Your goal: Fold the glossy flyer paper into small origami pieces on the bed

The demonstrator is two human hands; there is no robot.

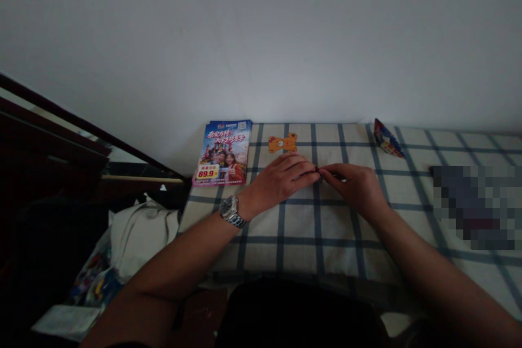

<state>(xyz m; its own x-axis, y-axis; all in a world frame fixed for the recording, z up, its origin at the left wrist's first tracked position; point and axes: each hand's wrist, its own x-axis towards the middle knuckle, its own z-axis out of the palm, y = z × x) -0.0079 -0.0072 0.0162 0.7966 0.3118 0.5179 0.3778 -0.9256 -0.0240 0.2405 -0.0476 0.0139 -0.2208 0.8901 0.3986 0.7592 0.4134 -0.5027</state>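
so both hands are down on the checked tablecloth (285, 228) in the middle of the table, fingertips meeting right over one of the dark grid lines. the left hand (281, 179) (watch (231, 211) on that wrist) lies palm down with the fingers pressed flat and pointing right, and the right hand (354, 185) comes in from the other side with its fingers curled, thumb and forefinger pinched narrow on something small and dark (326, 173). honestly it's too dim and too covered to say what that thing is, only a thin dark sliver peeks out between the fingertips and past the right knuckles. my guess is the left hand is flat like that to pin it against the cloth while the right nips the end, looks like a press-and-pinch hold rather than a lift. from the bit that shows, its long axis runs left to right, roughly along the table's back edge, lying flat and not standing up. further back there's a colourful flyer (222, 152) with a 89.9 price tag at the left corner, an orange bear-shaped cutout (283, 143) just behind the left hand, and a folded patterned paper piece (387, 140) off to the right by the wall, all well apart from the hands
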